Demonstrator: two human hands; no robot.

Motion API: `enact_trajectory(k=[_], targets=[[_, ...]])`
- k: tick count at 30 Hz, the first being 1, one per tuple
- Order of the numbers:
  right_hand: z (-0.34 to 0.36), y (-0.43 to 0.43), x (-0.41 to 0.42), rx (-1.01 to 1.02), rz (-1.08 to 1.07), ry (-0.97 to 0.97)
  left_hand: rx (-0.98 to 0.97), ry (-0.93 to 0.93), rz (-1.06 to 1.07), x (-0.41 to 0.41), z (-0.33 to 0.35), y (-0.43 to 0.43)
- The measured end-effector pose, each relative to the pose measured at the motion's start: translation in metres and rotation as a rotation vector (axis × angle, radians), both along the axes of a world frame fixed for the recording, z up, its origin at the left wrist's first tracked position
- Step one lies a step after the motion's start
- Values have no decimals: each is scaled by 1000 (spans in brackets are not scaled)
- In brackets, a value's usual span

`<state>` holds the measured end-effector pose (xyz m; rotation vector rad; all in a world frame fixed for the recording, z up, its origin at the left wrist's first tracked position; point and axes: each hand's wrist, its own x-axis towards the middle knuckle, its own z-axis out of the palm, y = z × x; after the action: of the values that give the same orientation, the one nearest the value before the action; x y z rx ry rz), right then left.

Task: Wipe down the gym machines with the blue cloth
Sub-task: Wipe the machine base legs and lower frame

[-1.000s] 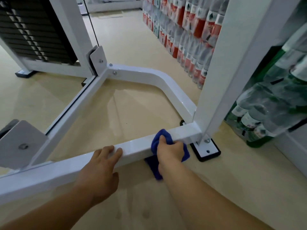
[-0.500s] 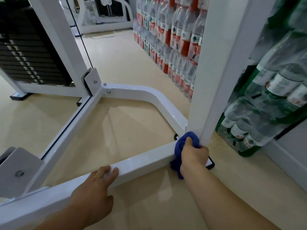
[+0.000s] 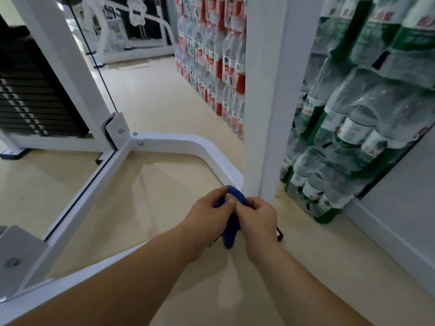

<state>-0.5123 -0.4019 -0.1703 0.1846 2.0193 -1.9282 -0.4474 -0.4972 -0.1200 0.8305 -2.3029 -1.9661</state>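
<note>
Left hand: my left hand (image 3: 209, 216) was curled onto the upper end of the blue cloth (image 3: 230, 234), thumb and fingers pinching a fold of it
Right hand: my right hand (image 3: 259, 220) was closed round the same cloth from the other side, its fingers touching those of the left
Cloth: bunched into a wad between both hands, one rounded end poking up above my fingers, the other hanging down between my wrists
Where the cloth was: just in front of the foot of the white post (image 3: 266, 102), over the corner of the machine's base; whether it touched the metal I could not tell
Post: upright, square in section, rising out of the top of the view
Curved bar: a white base bar (image 3: 188, 143) bent round from a bolted bracket (image 3: 117, 127) to the foot of the post
Long bar: a second white bar (image 3: 89, 198) ran from that bracket toward me on the left, ending beside a grey plate (image 3: 18, 250) with a bolt in it
Near bar: a third white bar (image 3: 77, 276) lay across the floor under my left forearm
Foot pad: a black edge (image 3: 280, 234) showed just right of my right wrist
Weight stack: black plates (image 3: 35, 102) stood behind the frame at far left
Bottles: packs of red-labelled water bottles (image 3: 221, 62) were stacked beyond the post, green-labelled ones (image 3: 353, 142) just right of it by the wall
Floor: pale beige floor (image 3: 153, 97), glossy
</note>
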Motion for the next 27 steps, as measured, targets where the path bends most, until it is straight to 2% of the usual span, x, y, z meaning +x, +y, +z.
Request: enact_trajectory(k=[5, 7, 10, 12, 13, 15, 17, 22, 27], targets=[[23, 22, -11, -139, 338, -273, 7, -24, 165, 1, -4, -4], [37, 31, -15, -118, 339, -341, 40, -57, 210, 0, 0, -6], [52, 40, -27, 39, -5, -170, -33, 10, 259, -16, 25, -1], [57, 45, -32, 80, -217, 33, -86, 166, 319, -37, 53, 6], [60, 47, -33, 85, -251, 116, -95, 258, 336, -47, 68, 8], [65, 47, -39, 44, -213, 211, -66, 420, 363, -67, 93, 15], [73, 45, -44, -36, -152, 213, -6, 431, 367, -76, 94, 24], [71, 53, -50, 73, -39, 272, -12, -10, 163, -61, 41, 34], [70, 59, -53, 81, 30, 251, -65, 194, 322, -81, 84, 14]])
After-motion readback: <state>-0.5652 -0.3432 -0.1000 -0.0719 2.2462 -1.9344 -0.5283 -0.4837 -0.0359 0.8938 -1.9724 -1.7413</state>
